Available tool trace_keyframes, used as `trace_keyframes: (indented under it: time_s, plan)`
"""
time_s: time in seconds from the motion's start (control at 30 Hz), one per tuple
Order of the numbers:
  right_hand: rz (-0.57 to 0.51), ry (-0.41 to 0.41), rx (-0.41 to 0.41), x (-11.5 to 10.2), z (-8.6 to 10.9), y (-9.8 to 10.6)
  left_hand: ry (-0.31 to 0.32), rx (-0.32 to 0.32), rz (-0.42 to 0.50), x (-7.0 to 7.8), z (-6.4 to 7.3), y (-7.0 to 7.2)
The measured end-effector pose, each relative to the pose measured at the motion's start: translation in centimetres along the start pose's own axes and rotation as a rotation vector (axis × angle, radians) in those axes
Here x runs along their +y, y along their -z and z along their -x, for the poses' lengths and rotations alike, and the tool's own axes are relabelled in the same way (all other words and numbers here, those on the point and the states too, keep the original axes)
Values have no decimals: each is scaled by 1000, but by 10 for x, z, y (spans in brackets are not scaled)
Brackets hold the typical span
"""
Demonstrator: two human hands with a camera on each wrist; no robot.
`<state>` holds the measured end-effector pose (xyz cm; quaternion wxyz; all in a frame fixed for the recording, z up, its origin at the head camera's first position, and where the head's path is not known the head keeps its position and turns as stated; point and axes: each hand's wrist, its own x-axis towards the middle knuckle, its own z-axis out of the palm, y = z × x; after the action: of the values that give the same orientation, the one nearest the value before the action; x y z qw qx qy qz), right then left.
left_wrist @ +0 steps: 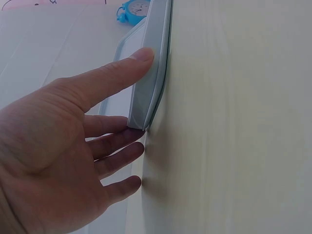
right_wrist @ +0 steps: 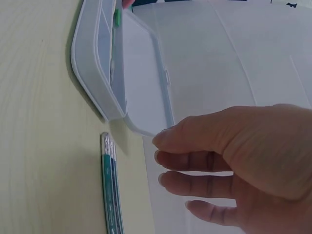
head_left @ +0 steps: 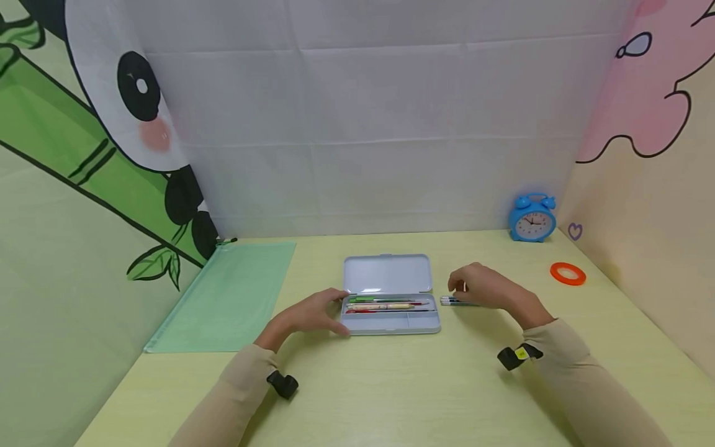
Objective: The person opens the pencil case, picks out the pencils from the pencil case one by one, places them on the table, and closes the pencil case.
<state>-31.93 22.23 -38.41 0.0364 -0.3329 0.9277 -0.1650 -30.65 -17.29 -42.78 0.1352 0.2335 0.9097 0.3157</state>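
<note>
A pale metal pencil case lies on the table with its lid folded back. Inside are several pens and pencils, among them a green one and a cream-coloured one. My left hand holds the case's left end, thumb on its front side and fingers round toward the back corner. To the right of the case lie slim pencils, green and dark, with pale ends. Above these hovers my right hand, thumb and fingers loosely bent, nothing between them.
At the back right stands a blue alarm clock. A roll of orange tape lies in front of it, near the right wall. On the left a flat green mat or pouch covers part of the table. Printed cloth walls enclose the back and sides.
</note>
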Motion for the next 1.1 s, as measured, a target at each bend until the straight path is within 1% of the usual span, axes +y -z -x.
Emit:
trace_keyframes:
  time_s: [0.23,0.4,0.53,0.63,0.8,0.9,1.1]
  plan:
    - [-16,70,30,-21,-14,-9,-14,-7,0,-1,0,0]
    - [-3,93,47,-31,-25,-20,-17,-9,-4,-1,0,0]
    - [-5,82,78,-38,-34,-28,-21,-4,-8,-2,0,0]
    - [-23,50,92,-44,-42,-33,-19,-4,-5,-2,0,0]
    - [4,41,81,-50,-51,-40,-14,-6,-3,-3,1,-1]
    - [29,50,74,-52,-54,-44,-20,-3,-5,-4,1,-1]
    - [42,44,57,-52,-58,-50,-21,0,-8,-5,0,0]
